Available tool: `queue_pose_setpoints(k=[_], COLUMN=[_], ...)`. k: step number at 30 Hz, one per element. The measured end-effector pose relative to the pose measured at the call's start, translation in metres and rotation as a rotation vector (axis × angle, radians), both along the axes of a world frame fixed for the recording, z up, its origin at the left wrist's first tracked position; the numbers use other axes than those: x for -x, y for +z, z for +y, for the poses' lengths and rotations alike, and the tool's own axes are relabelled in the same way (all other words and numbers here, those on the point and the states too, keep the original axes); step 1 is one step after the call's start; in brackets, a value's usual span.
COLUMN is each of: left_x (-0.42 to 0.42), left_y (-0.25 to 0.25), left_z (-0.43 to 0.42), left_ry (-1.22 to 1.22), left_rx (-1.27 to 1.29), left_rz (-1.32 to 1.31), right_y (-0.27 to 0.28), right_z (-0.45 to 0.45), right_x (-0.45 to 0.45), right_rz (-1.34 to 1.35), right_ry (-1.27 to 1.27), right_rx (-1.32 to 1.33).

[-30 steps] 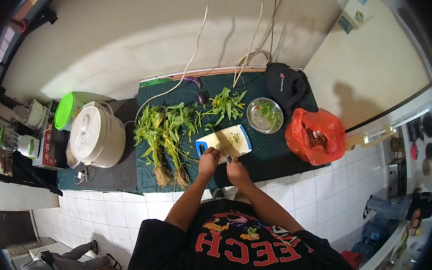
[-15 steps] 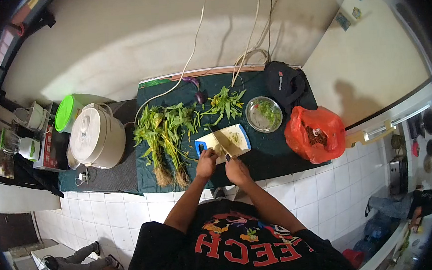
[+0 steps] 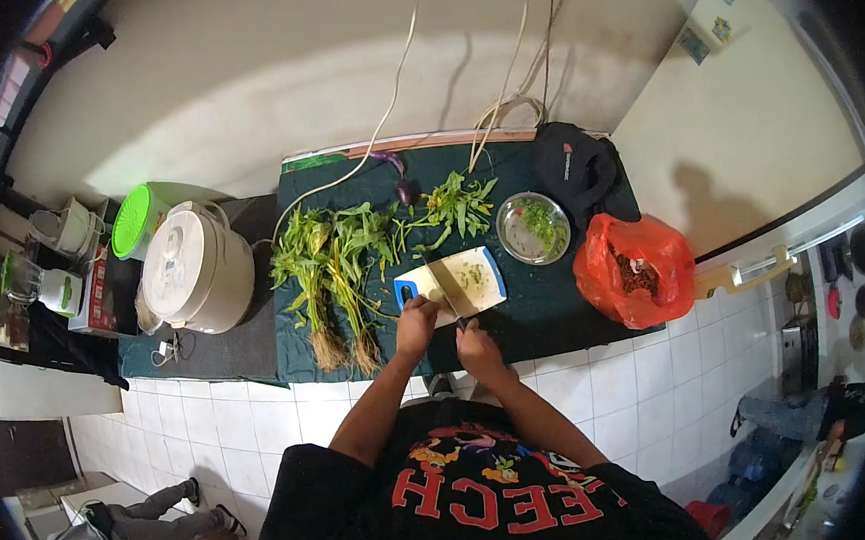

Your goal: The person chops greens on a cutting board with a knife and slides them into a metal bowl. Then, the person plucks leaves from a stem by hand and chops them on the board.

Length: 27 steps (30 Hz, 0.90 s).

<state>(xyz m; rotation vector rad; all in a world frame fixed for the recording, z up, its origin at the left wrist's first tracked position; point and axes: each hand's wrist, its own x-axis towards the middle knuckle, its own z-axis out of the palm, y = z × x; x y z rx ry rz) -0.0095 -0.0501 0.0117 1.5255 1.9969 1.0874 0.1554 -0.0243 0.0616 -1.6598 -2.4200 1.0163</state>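
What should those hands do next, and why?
Probably a short slice: the right hand grips the knife, its blade is over the cutting board, the left hand is close beside it, and chopped green bits lie there.

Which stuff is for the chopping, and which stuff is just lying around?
Likely for the chopping:
knife, in the right hand
cutting board
green bits on it
metal bowl
perhaps the rooted greens

Probably just lying around:
white cooker
green-lidded container
blender

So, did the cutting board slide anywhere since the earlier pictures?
No. Judged against the green-covered table, the cutting board shows no clear slide in any direction; the whole view just shifts a little.
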Motion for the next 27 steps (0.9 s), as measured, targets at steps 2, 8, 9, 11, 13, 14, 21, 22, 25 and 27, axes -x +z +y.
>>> queue_pose_setpoints(k=[2,8,9,11,13,14,21,22,25,27], left_x=[0.002,0.0,0.0,-0.002,0.0,-0.001,-0.002,-0.003,-0.003,0.0], left_y=[-0.006,0.003,0.006,0.011,0.012,0.012,0.014,0.016,0.02,0.02], left_z=[0.003,0.004,0.003,0.003,0.006,0.003,0.003,0.003,0.002,0.004], left_ry=[-0.005,0.028,0.029,0.055,0.069,0.077,0.136,0.154,0.164,0.152], left_rx=[0.018,0.03,0.031,0.085,0.069,0.057,0.097,0.109,0.099,0.068], left_rz=[0.093,0.11,0.107,0.114,0.104,0.093,-0.025,0.003,0.076,0.126], right_y=[0.0,0.004,0.003,-0.001,0.003,0.005,0.011,0.008,0.007,0.007], right_z=[0.009,0.009,0.006,0.007,0.014,0.018,0.001,0.006,0.015,0.016], right_x=[0.009,0.013,0.012,0.006,0.009,0.012,0.01,0.012,0.017,0.018], right_rz=[-0.009,0.0,-0.052,-0.013,0.033,0.017,-0.086,-0.084,-0.074,0.003], right_ry=[0.002,-0.023,-0.06,-0.05,-0.033,-0.014,-0.023,-0.025,-0.012,0.01], right_rx=[0.009,0.038,0.116,0.11,0.106,0.067,0.083,0.079,0.12,-0.017])
